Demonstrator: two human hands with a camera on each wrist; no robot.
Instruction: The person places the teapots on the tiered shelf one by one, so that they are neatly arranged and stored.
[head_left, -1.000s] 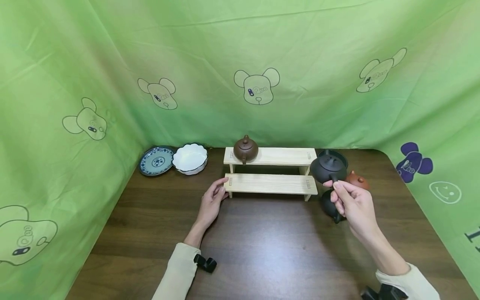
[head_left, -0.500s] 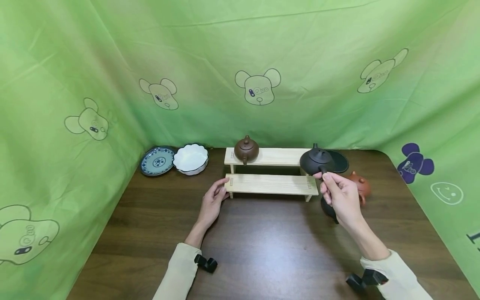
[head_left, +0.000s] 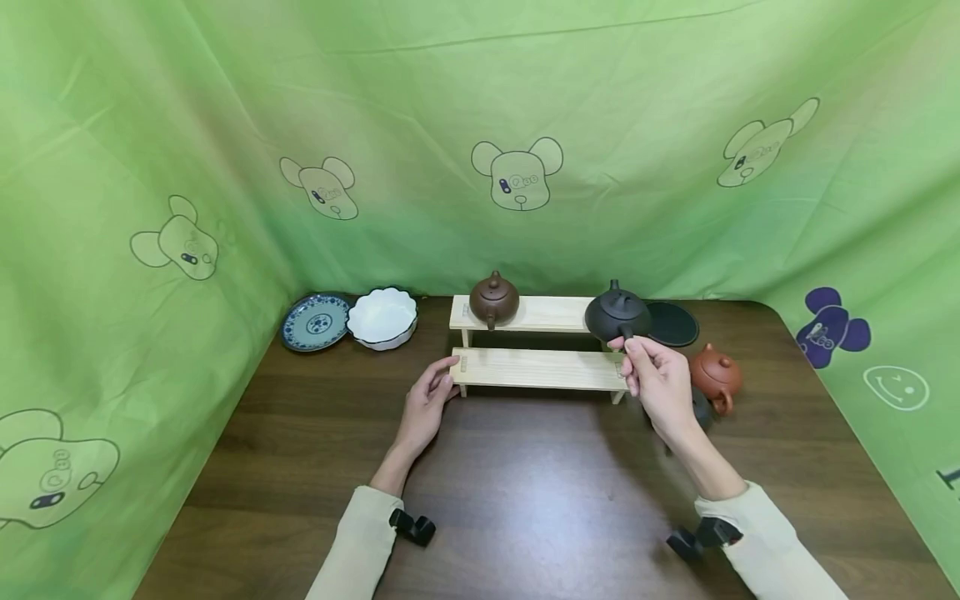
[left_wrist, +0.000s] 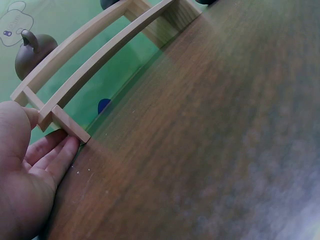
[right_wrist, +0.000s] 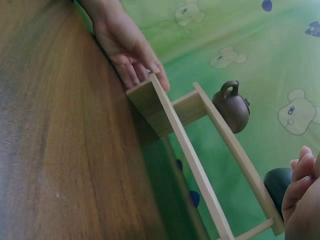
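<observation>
My right hand (head_left: pixel 657 386) pinches the handle of a black teapot (head_left: pixel 617 313) at the right end of a two-tier wooden stand's (head_left: pixel 540 368) upper board. In the right wrist view the fingers hide most of this pot (right_wrist: pixel 278 186); whether its base bears on the board I cannot tell. A dark brown teapot (head_left: pixel 494 300) sits upright on the upper board's left end. My left hand (head_left: pixel 424 407) grips the lower tier's left end; the left wrist view has its thumb at the board and its fingers (left_wrist: pixel 64 154) against the leg.
A reddish-brown teapot (head_left: pixel 716 374) and another dark teapot (head_left: pixel 702 408), partly hidden by my right hand, stand right of the stand. Behind them lies a black oval tray (head_left: pixel 672 324). At the back left are a blue patterned plate (head_left: pixel 315 322) and a white scalloped bowl (head_left: pixel 382 318).
My right hand has carried the black teapot leftward, from over the black tray to the upper board's right end. The left hand has stayed at the stand's left end.
</observation>
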